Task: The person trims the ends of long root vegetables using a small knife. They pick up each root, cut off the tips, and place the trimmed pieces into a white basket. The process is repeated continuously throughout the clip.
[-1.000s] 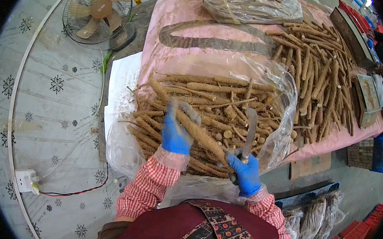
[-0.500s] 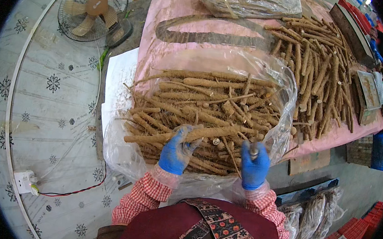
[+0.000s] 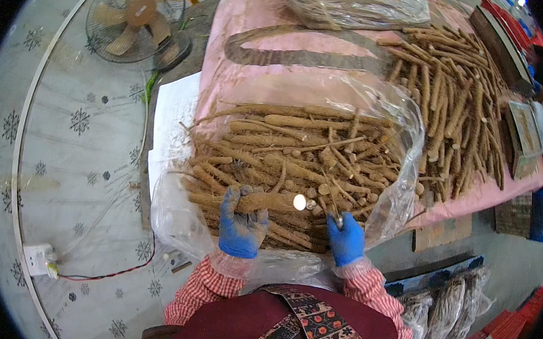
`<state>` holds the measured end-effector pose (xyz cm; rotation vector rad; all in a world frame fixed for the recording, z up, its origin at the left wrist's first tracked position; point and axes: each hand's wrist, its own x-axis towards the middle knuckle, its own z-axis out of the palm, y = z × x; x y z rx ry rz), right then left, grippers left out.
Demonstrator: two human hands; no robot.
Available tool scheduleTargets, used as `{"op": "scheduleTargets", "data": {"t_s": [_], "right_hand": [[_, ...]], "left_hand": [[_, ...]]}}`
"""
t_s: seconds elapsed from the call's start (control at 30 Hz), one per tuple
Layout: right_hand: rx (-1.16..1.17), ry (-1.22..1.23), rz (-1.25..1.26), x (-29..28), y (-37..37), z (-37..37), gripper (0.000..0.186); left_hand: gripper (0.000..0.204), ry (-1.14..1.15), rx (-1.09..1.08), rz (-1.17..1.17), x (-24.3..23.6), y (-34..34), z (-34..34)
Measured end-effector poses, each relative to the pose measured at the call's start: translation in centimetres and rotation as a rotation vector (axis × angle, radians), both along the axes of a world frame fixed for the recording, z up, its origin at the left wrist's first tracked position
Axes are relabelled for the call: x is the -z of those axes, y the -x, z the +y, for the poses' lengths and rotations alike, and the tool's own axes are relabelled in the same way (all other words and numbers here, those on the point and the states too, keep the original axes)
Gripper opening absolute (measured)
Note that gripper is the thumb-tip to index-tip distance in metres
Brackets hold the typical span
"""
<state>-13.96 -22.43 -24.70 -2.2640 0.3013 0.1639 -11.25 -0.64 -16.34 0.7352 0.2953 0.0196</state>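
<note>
My left hand [image 3: 241,225], in a dirt-stained blue glove, is wrapped round a brown, hairy yam root [image 3: 275,202]. Its right end shows a bright white cut face. Just to the right, my right hand [image 3: 346,239], gloved in blue too, is closed on a small metal tool [image 3: 338,220]; most of it is hidden by the fingers, so its exact kind cannot be made out. Under and beyond both hands, many more yam roots [image 3: 287,142] lie heaped in an open clear plastic bag [image 3: 403,174].
A second pile of roots [image 3: 452,101] lies at the right on the pink-covered table [image 3: 233,11]. A clear bag of roots [image 3: 356,9] is at the far edge. A fan [image 3: 140,13] stands far left; bagged goods [image 3: 447,307] and red crates [image 3: 496,337] sit lower right.
The root in my left hand now ends shorter, with a white cut face on its right end. My right hand has moved slightly left and down with the tool.
</note>
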Motion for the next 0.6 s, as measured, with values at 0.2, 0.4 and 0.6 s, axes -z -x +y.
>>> {"op": "scheduleTargets", "data": {"t_s": [0.2, 0.4, 0.6], "right_hand": [[0.099, -0.767, 0.089, -5.2, -1.5, -0.7, 0.032], [0.078, -1.258, 0.289, -12.5, -2.6, -1.4, 0.036], [0.119, -1.039, 0.146, -11.1, -2.0, -2.9, 0.013]], "left_hand": [[0.016, 0.294, 0.031, 0.119, -0.3, -0.4, 0.7], [0.017, -0.020, 0.381, -0.203, -0.2, -0.9, -1.1], [0.024, -0.375, 0.531, -0.132, -1.0, -0.6, -2.4]]}}
